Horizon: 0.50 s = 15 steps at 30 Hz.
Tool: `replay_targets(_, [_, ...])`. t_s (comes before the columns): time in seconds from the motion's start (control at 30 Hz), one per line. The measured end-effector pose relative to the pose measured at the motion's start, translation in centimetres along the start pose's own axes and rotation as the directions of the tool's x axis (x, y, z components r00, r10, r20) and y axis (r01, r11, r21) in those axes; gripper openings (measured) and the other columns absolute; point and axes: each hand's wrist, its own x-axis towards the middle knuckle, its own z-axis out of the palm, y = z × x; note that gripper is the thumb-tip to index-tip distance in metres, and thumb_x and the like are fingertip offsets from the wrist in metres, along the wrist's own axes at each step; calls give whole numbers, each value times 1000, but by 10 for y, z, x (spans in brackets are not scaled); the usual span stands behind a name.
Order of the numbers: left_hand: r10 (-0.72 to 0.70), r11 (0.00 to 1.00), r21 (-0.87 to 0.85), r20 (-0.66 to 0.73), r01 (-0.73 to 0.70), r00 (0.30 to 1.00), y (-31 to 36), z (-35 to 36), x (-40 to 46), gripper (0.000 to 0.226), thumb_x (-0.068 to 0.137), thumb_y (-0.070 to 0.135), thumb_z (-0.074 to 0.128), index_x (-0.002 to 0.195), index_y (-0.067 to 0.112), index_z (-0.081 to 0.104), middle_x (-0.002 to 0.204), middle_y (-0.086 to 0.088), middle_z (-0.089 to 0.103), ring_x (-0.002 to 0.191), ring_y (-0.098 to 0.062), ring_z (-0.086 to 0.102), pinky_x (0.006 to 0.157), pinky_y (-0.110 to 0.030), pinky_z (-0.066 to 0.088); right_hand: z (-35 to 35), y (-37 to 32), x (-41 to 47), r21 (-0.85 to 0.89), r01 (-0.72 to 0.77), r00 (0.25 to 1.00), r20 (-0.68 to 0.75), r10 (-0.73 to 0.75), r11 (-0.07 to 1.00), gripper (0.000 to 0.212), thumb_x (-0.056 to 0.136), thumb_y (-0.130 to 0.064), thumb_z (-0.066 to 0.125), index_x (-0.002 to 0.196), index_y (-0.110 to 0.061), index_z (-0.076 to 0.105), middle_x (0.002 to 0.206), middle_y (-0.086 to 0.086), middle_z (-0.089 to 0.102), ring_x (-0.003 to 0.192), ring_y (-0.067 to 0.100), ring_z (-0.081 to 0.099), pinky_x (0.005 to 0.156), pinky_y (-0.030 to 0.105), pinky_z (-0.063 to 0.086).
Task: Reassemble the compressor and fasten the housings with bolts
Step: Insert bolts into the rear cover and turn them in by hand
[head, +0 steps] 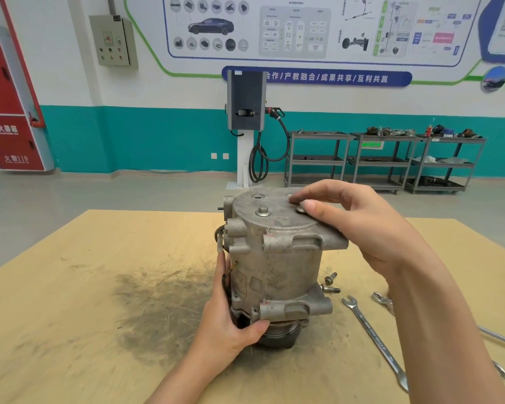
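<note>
- the left hand (pixel 233 325) grips the lower body of the grey cast-metal compressor (pixel 277 266), thumb wrapped around the front near the dark pulley end.
- the compressor stands upright at the middle of the stained tan wooden table (pixel 85 287); it looks heavy, rigid and a little greasy, best held low around the body.
- one hex bolt (pixel 263 211) sits in the top housing.
- the right hand (pixel 359 225) pinches a second bolt head (pixel 300 210) with its fingertips.
- two loose steel bolts (pixel 330 284) and a silver open-end spanner (pixel 373 339) lie to the right.
</note>
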Motion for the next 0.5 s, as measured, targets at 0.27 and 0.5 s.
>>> replay_targets(0.27, [-4, 1000, -2, 3, 4, 1000, 3, 0, -1, 118, 63, 49, 78, 151, 39, -1, 141, 39, 39, 134, 5, 42, 105, -11, 36, 10, 0, 3, -81, -21, 993, -119, 11, 997, 12, 85, -27, 73, 80, -19, 66, 99, -10, 71, 104, 7, 60, 93, 38, 49])
replay_targets(0.5, [3, 1000, -2, -1, -3, 1000, 5, 0, 1, 124, 61, 58, 80, 153, 34, -1, 143, 38, 38, 135, 5, 41, 104, -9, 36, 7, -2, 2, -165, 22, 998, -52, -31, 986, 3, 88, -32, 69, 87, -31, 67, 98, -18, 69, 104, -2, 58, 90, 26, 42])
